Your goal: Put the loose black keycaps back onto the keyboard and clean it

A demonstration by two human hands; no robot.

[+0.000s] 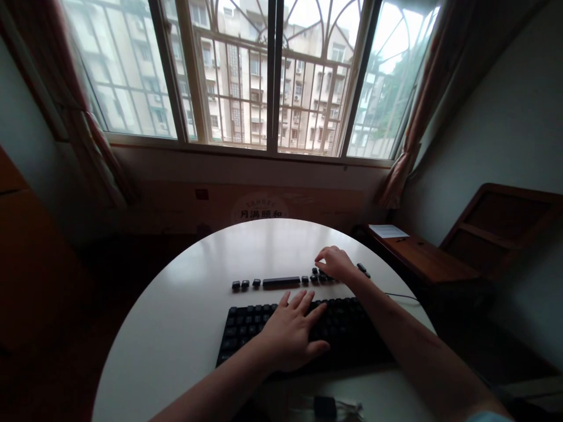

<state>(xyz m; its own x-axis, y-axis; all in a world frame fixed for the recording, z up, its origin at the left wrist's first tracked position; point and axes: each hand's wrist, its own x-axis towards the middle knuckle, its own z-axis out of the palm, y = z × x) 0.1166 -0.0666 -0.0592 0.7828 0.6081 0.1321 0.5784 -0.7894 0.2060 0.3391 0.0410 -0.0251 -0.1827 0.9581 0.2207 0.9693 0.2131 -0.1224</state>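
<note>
A black keyboard (246,323) lies near the front of the round white table. My left hand (292,334) rests on it palm down, fingers spread across the keys. Beyond the keyboard, loose black keycaps stand in a row, among them a long space bar keycap (281,282) and smaller keycaps (245,283) to its left. My right hand (336,262) hovers over the right end of this row, thumb and fingertips drawn close together in a pinch. A small keycap (314,271) sits just below those fingertips. Whatever the pinch holds is too small to make out.
The round white table (167,328) has a curved edge. A black cable (402,296) runs off to the right. At the front edge lies a small black block (324,407) with thin wire-like ends. A wooden chair (448,258) bearing paper (389,231) stands at right, below a barred window (272,88).
</note>
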